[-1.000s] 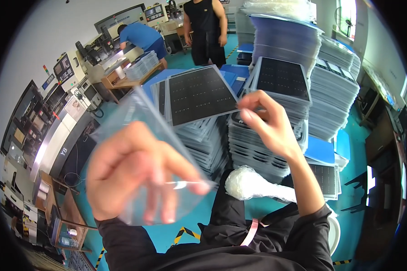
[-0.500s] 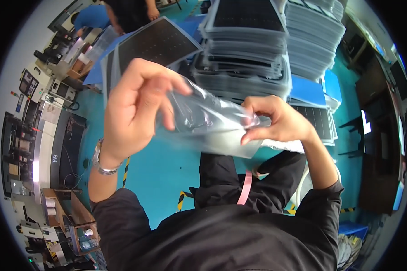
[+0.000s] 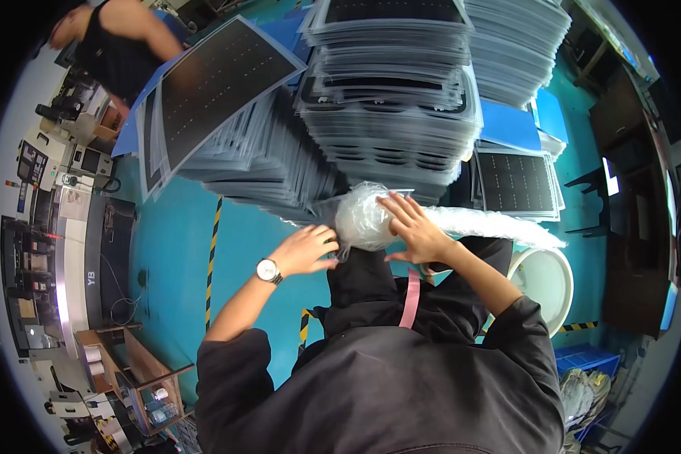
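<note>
A crumpled bundle of clear plastic film (image 3: 362, 218) sits in front of me, just above my lap. My right hand (image 3: 422, 233) lies over its right side with fingers and thumb spread, the fingertips touching the film. At the bundle's left edge is my left hand (image 3: 304, 250), its fingers slightly bent and its thumb apart from them. A long white, translucent roll of film (image 3: 495, 222) stretches rightward from the bundle, passing behind my right wrist. The far side of the bundle is hidden.
Tall stacks of dark panels in clear sheets (image 3: 390, 140) stand ahead, with a slanted stack (image 3: 231, 83) at left. A white round bucket (image 3: 541, 291) is beside my right leg. Another person (image 3: 121, 45) leans at the upper left. Yellow-black tape (image 3: 214, 265) marks the floor.
Both hands have come down and closer to my lap from a raised spot where they held a clear plastic sheet. The other person has leaned in at the upper left.
</note>
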Demonstrator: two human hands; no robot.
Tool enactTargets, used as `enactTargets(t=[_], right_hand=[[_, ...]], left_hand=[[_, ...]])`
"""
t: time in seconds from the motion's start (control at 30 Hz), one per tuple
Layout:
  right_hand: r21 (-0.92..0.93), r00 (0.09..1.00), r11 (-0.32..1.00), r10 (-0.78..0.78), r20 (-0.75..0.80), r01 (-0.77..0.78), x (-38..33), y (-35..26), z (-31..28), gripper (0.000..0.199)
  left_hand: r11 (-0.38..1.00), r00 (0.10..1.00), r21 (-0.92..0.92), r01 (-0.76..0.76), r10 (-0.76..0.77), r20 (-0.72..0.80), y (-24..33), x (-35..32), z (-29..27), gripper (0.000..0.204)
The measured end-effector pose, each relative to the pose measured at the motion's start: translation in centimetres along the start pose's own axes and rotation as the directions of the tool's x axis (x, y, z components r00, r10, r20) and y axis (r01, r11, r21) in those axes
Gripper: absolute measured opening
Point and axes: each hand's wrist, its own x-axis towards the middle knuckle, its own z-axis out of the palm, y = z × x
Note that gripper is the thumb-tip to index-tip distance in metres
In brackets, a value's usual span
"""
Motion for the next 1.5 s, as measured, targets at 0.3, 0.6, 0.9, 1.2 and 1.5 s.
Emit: enactTargets(t=[0.3,0.6,0.9,1.2,1.5], right_hand=[[-0.084,0.912,0.912,0.407,0.048,-0.402,2.1,0.1,1.1,0.133],[0.240,0.866,0.833,0.491,0.093,-0.498,3.8,-3.1,-2.1,0.122],[0.312,0.878,0.835,0.359,0.318,-0.454,3.7,-0.3,-1.6,0.140],[0.601,0.874,0.664,0.469,0.129,-0.445,3.5,4.4,-4.0,0.065],[0.710,0.918,0.606,0.367,0.150,-0.358,0.1,4.6,-11.9,0.044]], left_hand=[[0.766,0.554,-0.567,0.303,-0.626,-0.549,2.4,4.3,7.6,0.068],[0.474,0.244,-0.825,0.309,-0.877,-0.413,4.5,9.5,4.6,0.049],[0.774,0.529,-0.322,0.546,-0.616,-0.583,5.6,10.2,-6.0,0.047],[0.978,0.524,0.201,-0.057,0.200,-0.828,4.6,24.8,-30.9,0.031],[0.979,0.943,-0.202,-0.021,-0.048,-0.329,-3.4,31.6,-30.5,0.064]])
